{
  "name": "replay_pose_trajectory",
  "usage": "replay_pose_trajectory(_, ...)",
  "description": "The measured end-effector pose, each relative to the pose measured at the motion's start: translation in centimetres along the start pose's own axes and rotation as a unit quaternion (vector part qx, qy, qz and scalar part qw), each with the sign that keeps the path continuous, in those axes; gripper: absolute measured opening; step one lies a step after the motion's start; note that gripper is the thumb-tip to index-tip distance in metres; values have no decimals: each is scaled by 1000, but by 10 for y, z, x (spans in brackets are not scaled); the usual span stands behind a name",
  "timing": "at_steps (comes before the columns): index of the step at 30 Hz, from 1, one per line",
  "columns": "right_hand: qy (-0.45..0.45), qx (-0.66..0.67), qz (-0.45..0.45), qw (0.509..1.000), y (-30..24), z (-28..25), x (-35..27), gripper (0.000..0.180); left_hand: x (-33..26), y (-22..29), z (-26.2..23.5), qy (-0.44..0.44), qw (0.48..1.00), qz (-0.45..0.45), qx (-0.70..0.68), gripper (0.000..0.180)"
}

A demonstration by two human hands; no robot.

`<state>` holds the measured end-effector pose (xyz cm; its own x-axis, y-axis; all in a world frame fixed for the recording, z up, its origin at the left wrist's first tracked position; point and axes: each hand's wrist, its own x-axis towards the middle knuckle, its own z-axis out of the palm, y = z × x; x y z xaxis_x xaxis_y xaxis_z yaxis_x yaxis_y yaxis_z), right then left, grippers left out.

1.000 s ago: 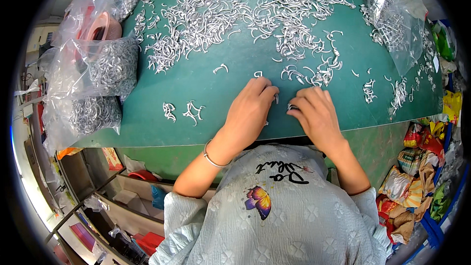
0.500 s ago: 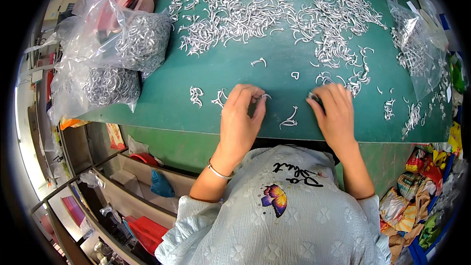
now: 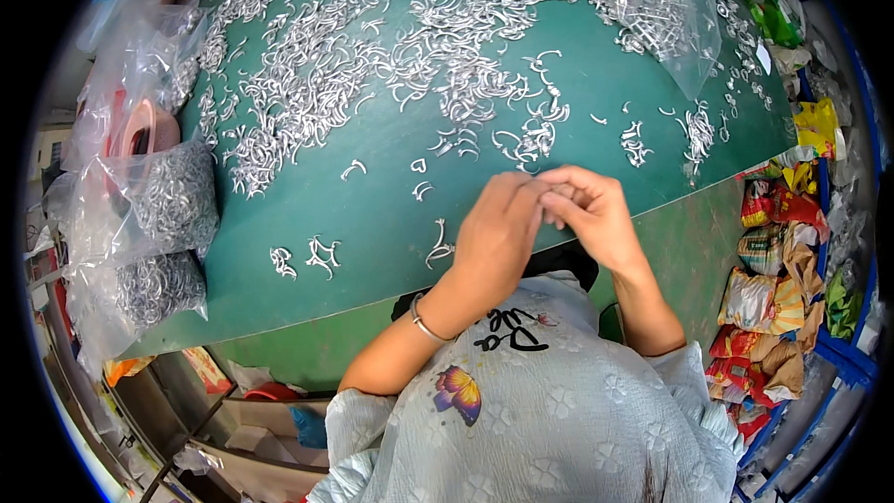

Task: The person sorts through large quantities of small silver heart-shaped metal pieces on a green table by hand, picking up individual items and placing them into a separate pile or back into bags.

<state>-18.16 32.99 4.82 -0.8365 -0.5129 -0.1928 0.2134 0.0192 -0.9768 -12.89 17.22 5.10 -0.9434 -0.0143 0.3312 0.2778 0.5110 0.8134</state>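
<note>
Whether the hands (image 3: 500,231) hold anything is hidden.

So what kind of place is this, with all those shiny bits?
Probably a small workshop. Hundreds of little metal pieces lie loose and in small groups on a big green table, and clear bags at its left hold lots more metal pieces.

Pale blue, clover-textured top (image 3: 559,424) with loose sleeves (image 3: 352,424), black script (image 3: 514,333), purple-and-orange butterfly (image 3: 458,395); slim silver bangle (image 3: 420,323)
</note>
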Motion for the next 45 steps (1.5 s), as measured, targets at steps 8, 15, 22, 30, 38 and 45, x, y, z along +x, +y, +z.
replay_pose_trajectory(8,221,-541,-216,782,4,-58,0,15,-3,-4,-44,3,988,-66,139,40)
replay_pose_trajectory(15,132,-505,-242,818,-11,-2,33,35,-20,-62,-106,116,925,-135,336,30)
replay_pose_trajectory(22,20,-468,-289,835,17,50,62,29,-25,-71,-103,115,958,-178,194,14)
replay_pose_trajectory(30,-5,-350,-293,890,-1,41,130,23,-12,-68,-93,66,973,-97,198,19)
replay_pose_trajectory(38,-87,-527,-253,807,-12,6,70,27,-3,-57,-91,81,978,-117,151,15)
replay_pose_trajectory(45,-66,-507,-293,808,-19,24,61,29,-14,-15,-46,-25,993,-86,79,18)
